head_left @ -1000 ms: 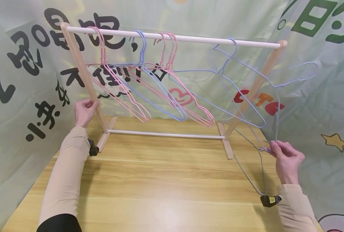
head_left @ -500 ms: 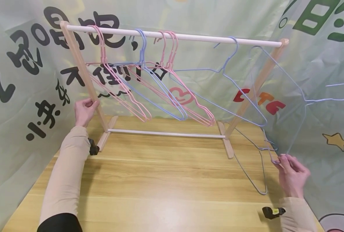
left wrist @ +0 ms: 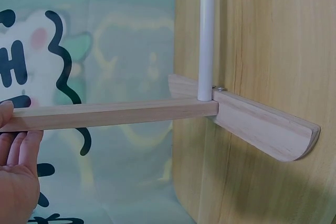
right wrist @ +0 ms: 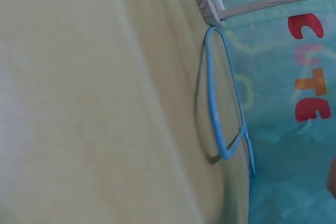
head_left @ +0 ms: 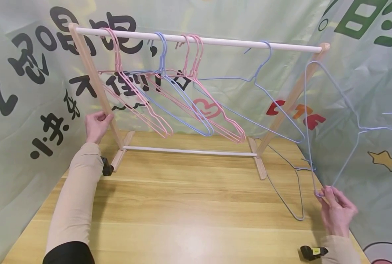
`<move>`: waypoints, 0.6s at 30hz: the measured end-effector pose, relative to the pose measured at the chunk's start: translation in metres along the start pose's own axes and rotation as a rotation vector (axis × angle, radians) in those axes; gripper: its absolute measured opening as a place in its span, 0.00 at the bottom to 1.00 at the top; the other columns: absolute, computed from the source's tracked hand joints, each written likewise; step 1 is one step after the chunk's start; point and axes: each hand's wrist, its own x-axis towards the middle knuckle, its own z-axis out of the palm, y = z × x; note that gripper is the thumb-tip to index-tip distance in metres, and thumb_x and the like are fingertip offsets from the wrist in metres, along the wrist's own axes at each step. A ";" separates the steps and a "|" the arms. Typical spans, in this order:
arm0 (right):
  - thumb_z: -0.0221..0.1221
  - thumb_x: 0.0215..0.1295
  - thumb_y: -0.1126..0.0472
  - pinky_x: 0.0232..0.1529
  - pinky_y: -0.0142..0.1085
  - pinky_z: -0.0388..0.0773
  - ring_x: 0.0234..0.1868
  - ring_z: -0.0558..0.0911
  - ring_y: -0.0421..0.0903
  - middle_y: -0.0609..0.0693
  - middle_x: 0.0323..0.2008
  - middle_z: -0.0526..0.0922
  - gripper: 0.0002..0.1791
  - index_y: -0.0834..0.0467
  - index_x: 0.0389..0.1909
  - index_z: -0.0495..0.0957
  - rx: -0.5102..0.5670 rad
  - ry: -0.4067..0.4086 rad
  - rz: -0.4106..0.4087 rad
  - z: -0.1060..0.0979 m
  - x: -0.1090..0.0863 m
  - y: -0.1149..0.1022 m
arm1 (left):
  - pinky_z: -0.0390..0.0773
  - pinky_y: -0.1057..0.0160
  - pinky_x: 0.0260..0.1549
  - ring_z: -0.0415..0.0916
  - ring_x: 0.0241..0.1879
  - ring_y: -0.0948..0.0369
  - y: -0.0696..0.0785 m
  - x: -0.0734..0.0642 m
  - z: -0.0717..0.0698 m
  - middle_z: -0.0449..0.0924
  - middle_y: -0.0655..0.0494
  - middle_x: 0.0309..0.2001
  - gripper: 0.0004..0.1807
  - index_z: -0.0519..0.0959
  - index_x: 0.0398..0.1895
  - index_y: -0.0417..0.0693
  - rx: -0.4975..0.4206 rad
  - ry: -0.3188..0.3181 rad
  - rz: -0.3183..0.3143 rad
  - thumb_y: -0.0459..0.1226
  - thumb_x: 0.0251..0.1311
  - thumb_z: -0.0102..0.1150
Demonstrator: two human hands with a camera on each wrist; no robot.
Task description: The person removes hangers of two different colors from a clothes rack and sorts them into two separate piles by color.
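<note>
My left hand (head_left: 98, 126) grips the left wooden post (left wrist: 110, 115) of a small garment rack, thumb on one side and fingers on the other. At the right, my right hand (head_left: 338, 212) pinches a blue wire hanger (head_left: 365, 129) by one end corner. That hanger is in the air, turned sideways, its hook pointing right and partly out of frame. Another blue hanger (head_left: 302, 168) rests by the rack's right foot; the right wrist view also shows this blue hanger (right wrist: 212, 98). Only a sliver of the right hand (right wrist: 332, 179) shows there.
From the rack's white top rod (head_left: 222, 42) hang pink hangers (head_left: 118, 69), blue hangers (head_left: 162, 68), more pink hangers (head_left: 193, 75) and one blue hanger (head_left: 256, 77). A white lower rod (head_left: 189, 151) joins the feet. Printed cloth (head_left: 384, 205) encloses the wooden table (head_left: 182, 205).
My right hand has drawn the blue hanger away from the rack, moving right and toward me, and the hanger has turned. The left hand stays on the post.
</note>
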 end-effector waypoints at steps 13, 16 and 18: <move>0.50 0.58 0.90 0.21 0.47 0.84 0.18 0.83 0.56 0.70 0.23 0.85 0.11 0.83 0.33 0.81 -0.042 0.141 0.053 -0.016 -0.013 -0.016 | 0.79 0.66 0.57 0.74 0.34 0.84 0.000 0.001 0.000 0.78 0.37 0.59 0.23 0.78 0.62 0.40 0.004 -0.001 -0.006 0.42 0.68 0.59; 0.50 0.58 0.90 0.21 0.47 0.84 0.18 0.84 0.56 0.69 0.21 0.85 0.12 0.82 0.33 0.82 -0.086 0.177 0.088 -0.018 -0.015 -0.020 | 0.78 0.68 0.57 0.73 0.33 0.84 0.000 0.001 0.000 0.78 0.38 0.59 0.23 0.78 0.63 0.41 -0.002 -0.006 -0.007 0.43 0.68 0.59; 0.51 0.58 0.89 0.21 0.46 0.84 0.18 0.85 0.55 0.66 0.20 0.86 0.13 0.80 0.32 0.84 -0.147 0.188 0.130 -0.020 -0.016 -0.021 | 0.78 0.68 0.57 0.73 0.34 0.84 0.000 0.001 0.000 0.78 0.38 0.59 0.23 0.78 0.63 0.41 -0.005 -0.007 -0.013 0.43 0.68 0.59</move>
